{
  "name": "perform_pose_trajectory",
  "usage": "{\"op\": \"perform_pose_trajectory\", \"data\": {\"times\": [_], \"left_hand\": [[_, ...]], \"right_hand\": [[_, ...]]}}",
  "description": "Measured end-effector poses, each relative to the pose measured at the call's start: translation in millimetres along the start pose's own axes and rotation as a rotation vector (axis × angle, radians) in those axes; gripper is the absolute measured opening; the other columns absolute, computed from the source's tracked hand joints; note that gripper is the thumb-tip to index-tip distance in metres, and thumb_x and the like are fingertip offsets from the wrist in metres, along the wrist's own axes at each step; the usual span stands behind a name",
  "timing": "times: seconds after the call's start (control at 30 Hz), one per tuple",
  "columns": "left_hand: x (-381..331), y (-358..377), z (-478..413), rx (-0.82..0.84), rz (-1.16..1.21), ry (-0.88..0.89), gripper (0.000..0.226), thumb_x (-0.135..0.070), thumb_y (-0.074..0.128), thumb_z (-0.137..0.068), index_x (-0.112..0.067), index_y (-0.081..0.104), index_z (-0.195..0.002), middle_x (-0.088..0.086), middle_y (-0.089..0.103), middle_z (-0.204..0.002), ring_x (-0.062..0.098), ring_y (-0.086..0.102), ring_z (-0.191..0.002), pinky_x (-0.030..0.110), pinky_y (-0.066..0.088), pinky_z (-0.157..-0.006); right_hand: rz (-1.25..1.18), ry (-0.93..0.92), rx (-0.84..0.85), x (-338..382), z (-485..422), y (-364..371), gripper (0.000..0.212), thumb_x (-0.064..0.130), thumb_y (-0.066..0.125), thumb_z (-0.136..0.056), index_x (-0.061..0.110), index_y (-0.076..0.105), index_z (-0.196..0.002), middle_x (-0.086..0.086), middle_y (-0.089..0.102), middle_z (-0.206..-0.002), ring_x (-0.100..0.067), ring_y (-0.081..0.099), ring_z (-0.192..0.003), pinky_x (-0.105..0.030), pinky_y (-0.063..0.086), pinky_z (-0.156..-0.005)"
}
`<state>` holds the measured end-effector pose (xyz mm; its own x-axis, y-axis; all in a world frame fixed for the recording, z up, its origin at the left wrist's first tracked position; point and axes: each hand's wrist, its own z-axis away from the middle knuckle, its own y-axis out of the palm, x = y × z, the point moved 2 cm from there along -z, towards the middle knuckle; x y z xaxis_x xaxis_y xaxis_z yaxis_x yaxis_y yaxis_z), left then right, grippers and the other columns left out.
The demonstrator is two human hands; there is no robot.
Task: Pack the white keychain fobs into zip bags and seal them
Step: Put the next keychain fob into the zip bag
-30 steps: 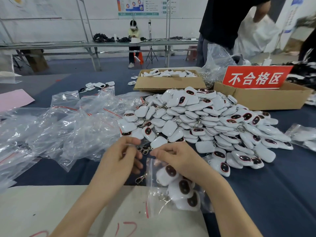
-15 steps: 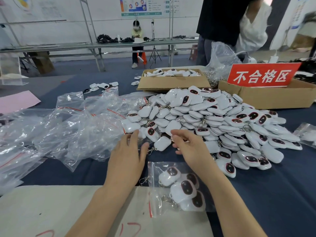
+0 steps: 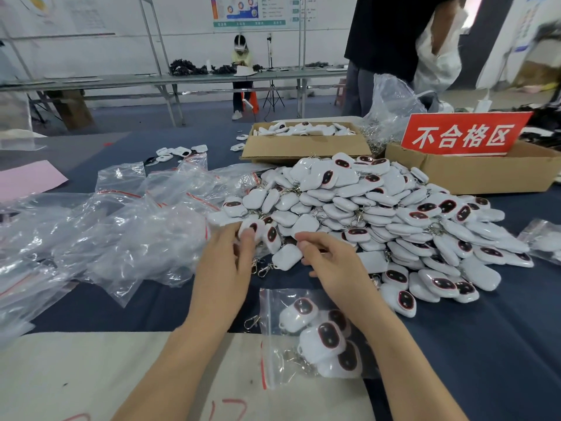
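Observation:
A big pile of white keychain fobs with dark oval faces covers the blue table. My left hand reaches to the pile's near-left edge and pinches one white fob between thumb and fingers. My right hand hovers beside it with curled fingers over the pile's near edge; whether it holds anything is hidden. A clear zip bag with a red strip lies in front of my hands, holding several fobs.
A heap of empty zip bags lies to the left. Two cardboard boxes stand behind the pile, the right one with a red sign. A person in black stands beyond. A beige sheet covers the near edge.
Both hands let go of the filled bag and moved forward to the pile. The bag now lies on the table. My left hand has taken hold of a fob.

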<state>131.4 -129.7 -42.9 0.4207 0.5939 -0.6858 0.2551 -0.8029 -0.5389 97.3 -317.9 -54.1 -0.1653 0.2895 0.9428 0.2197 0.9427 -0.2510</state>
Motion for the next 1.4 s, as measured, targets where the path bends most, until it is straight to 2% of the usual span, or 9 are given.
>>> {"op": "perform_pose_trajectory", "data": {"times": [0.07,0.13,0.2,0.3,0.43,0.63,0.93,1.23,1.4], "left_hand": [[-3.8,-5.8,7.9,0.059,0.156,0.006,0.021,-0.043,0.043,-0.105,-0.035,0.063,-0.103,-0.010,0.065,-0.081,0.008,0.059,-0.074,0.025,0.046,-0.068],[-7.5,-7.6,16.2,0.137,0.214,0.015,0.021,-0.037,0.048,-0.105,-0.035,0.068,-0.113,-0.014,0.069,-0.085,0.004,0.062,-0.079,0.016,0.046,-0.070],[-9.4,-5.1,19.2,0.156,0.291,-0.043,0.026,-0.032,0.054,-0.102,-0.031,0.069,-0.123,-0.018,0.073,-0.095,0.000,0.067,-0.087,0.011,0.048,-0.077],[-11.7,-1.7,19.0,0.171,0.465,-0.160,0.026,-0.029,0.063,-0.097,-0.026,0.070,-0.122,-0.017,0.075,-0.097,-0.002,0.068,-0.090,0.008,0.049,-0.080],[-10.6,-0.6,17.8,0.279,0.543,-0.174,0.023,-0.025,0.065,-0.098,-0.026,0.071,-0.120,-0.015,0.076,-0.106,0.002,0.068,-0.104,0.011,0.050,-0.087],[-6.3,3.9,18.5,0.298,0.463,-0.160,0.024,-0.022,0.061,-0.101,-0.033,0.069,-0.121,-0.016,0.074,-0.104,0.001,0.067,-0.101,0.010,0.047,-0.085],[-9.5,6.4,23.1,0.248,0.242,-0.071,0.026,-0.010,0.055,-0.102,-0.030,0.066,-0.114,-0.016,0.069,-0.104,-0.003,0.061,-0.095,0.005,0.041,-0.079],[-6.6,7.2,24.1,0.240,0.233,-0.114,0.030,-0.006,0.056,-0.101,-0.034,0.065,-0.106,-0.016,0.068,-0.093,-0.005,0.060,-0.086,0.004,0.041,-0.072],[-10.5,5.0,24.0,0.252,0.285,-0.101,0.027,-0.012,0.056,-0.102,-0.036,0.066,-0.111,-0.021,0.069,-0.103,-0.007,0.060,-0.099,0.003,0.040,-0.080]], "right_hand": [[-0.032,-0.059,0.053,7.4,0.4,2.9,0.016,0.042,0.059,-0.098,0.048,0.066,-0.111,0.030,0.068,-0.105,0.002,0.066,-0.098,-0.029,0.055,-0.089],[-0.038,-0.099,0.127,13.6,1.8,8.8,0.018,0.041,0.063,-0.095,0.047,0.065,-0.112,0.028,0.069,-0.102,-0.001,0.069,-0.086,-0.019,0.054,-0.076],[-0.053,-0.086,0.157,13.3,2.4,13.7,0.020,0.035,0.068,-0.093,0.036,0.068,-0.113,0.021,0.072,-0.092,-0.006,0.071,-0.074,-0.016,0.053,-0.067],[-0.088,-0.020,0.164,7.3,2.0,13.9,0.019,0.027,0.071,-0.092,0.025,0.067,-0.111,0.012,0.074,-0.084,-0.008,0.072,-0.074,-0.019,0.055,-0.068],[-0.106,0.038,0.202,1.6,2.4,14.4,0.016,0.026,0.070,-0.092,0.026,0.065,-0.107,0.010,0.077,-0.084,-0.007,0.073,-0.079,-0.017,0.055,-0.069],[-0.169,0.068,0.160,-1.0,0.3,13.6,0.018,0.026,0.070,-0.092,0.019,0.070,-0.108,0.001,0.076,-0.092,-0.012,0.074,-0.083,-0.020,0.058,-0.070],[-0.139,0.010,0.165,-1.0,6.1,15.7,0.014,0.022,0.075,-0.088,0.029,0.072,-0.100,0.006,0.076,-0.091,-0.013,0.073,-0.085,-0.030,0.061,-0.079],[-0.027,-0.023,0.151,0.8,8.6,15.5,0.012,0.024,0.077,-0.087,0.025,0.073,-0.098,0.011,0.075,-0.093,-0.004,0.070,-0.089,-0.021,0.055,-0.084],[-0.108,0.008,0.156,1.2,9.1,16.0,0.011,0.021,0.074,-0.090,0.028,0.071,-0.098,0.010,0.075,-0.093,-0.010,0.073,-0.085,-0.027,0.059,-0.081]]}}
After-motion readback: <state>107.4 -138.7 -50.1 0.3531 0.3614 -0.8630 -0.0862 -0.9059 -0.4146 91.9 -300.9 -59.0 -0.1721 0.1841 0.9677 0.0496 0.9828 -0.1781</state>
